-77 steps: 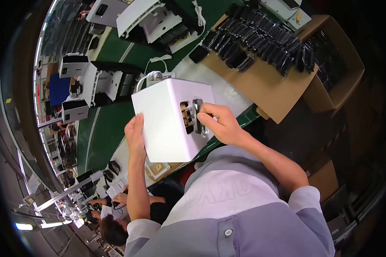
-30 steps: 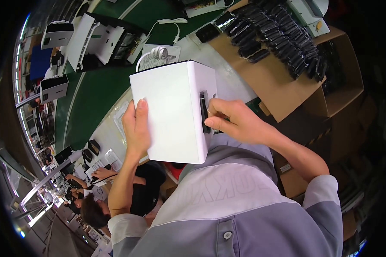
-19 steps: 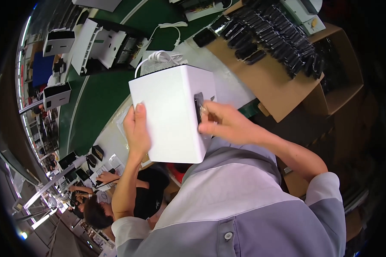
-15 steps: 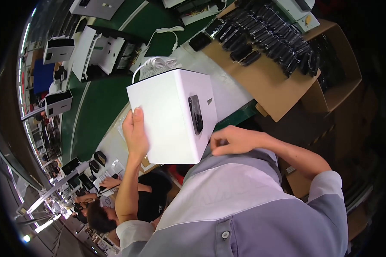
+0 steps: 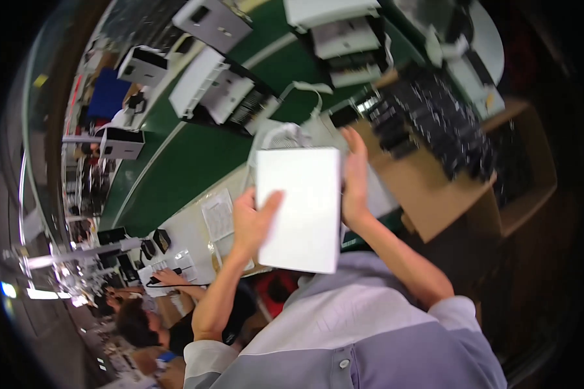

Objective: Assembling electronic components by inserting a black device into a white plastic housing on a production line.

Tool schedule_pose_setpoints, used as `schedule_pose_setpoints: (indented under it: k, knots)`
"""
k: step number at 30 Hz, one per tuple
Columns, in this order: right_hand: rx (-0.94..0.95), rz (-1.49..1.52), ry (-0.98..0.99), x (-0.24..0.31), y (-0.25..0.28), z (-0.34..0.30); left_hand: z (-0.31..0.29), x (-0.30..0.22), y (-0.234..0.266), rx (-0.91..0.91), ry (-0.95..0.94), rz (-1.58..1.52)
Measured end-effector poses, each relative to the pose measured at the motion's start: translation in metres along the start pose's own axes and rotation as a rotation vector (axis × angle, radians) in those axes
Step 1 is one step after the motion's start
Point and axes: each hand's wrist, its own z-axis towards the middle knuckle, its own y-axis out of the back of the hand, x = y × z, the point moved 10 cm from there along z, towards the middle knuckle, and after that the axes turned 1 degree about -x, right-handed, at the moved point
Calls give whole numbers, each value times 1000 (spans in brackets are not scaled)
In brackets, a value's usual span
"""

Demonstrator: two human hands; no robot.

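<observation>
In front of my body is a white box-shaped device (image 5: 298,211), its blank white face turned up toward me. My left hand (image 5: 252,220) grips its left side, the thumb lying across that face and the fingers hidden underneath. Along the opposite side runs my right hand (image 5: 353,178), fingers straight and pointing away from me, steadying the device from the right. Just beyond its far edge lies a coiled white cable (image 5: 283,136); whether it is joined to the device cannot be seen.
Several dark wrapped pieces (image 5: 435,120) are heaped on a cardboard flap (image 5: 428,211) at the right, beside an open carton (image 5: 532,165). On the green bench (image 5: 175,175) stand similar devices, one an opened unit (image 5: 220,94). Another person's hand (image 5: 169,277) is at a keyboard, lower left.
The device has turned, so its side with the black panel no longer shows. My right hand has risen from near my waist to its right side. The whole view has shifted.
</observation>
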Motion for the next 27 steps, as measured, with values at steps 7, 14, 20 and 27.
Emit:
schedule_pose_setpoints:
  k: [7, 14, 20, 27]
  knots:
    - [178, 150, -1, 55, -45, -26, -48, -50, 53, 71, -38, -178]
    - [168, -153, -240, -56, -67, 62, -88, -67, 211, -232, -199, -160]
    - [-45, -217, -518, -157, -222, 198, -43, -35, 314, -310, -117, 88]
    - [14, 43, -356, -162, -242, 223, 45, -48, 397, -315, -155, 273]
